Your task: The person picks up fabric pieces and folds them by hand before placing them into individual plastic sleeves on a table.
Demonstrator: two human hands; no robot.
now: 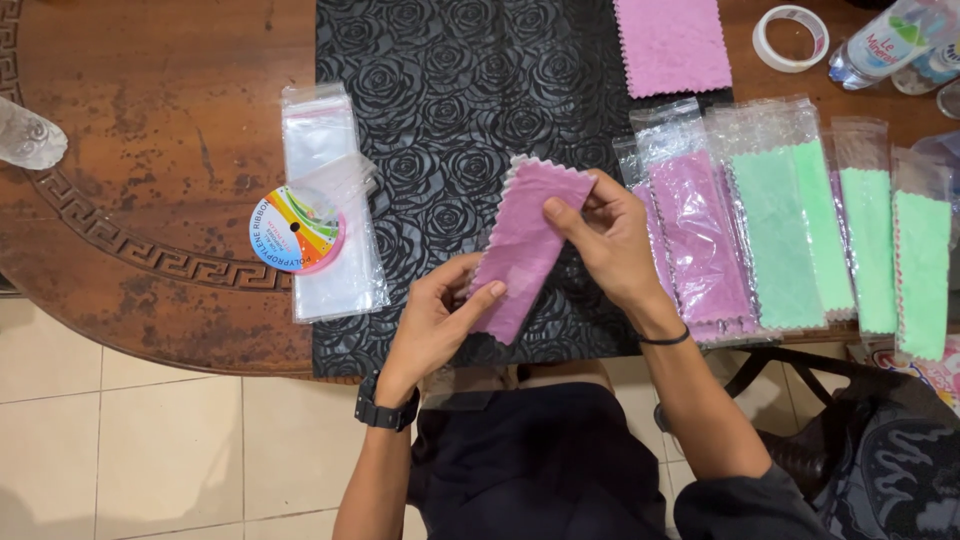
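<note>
Two hands hold one purple cloth (522,246) with zigzag edges, tilted, above a black mat (450,110) embossed with roses that covers the middle of the wooden desk (150,130). Left hand (436,322), wristwatch on the wrist, grips the lower end of the cloth, thumb lying on top. Right hand (610,240), thin black band on the wrist, pinches the upper right corner between thumb and fingers. Left of the cloth: a stack of clear plastic sleeves (325,210) with a ribbon spool (296,230) resting on it. Right of the cloth: bagged purple cloths (695,235), then bagged green cloths (800,235), laid side by side and overlapping. One loose pink cloth (672,45) lies at the mat's top edge, with a tape roll (791,38) near it.
</note>
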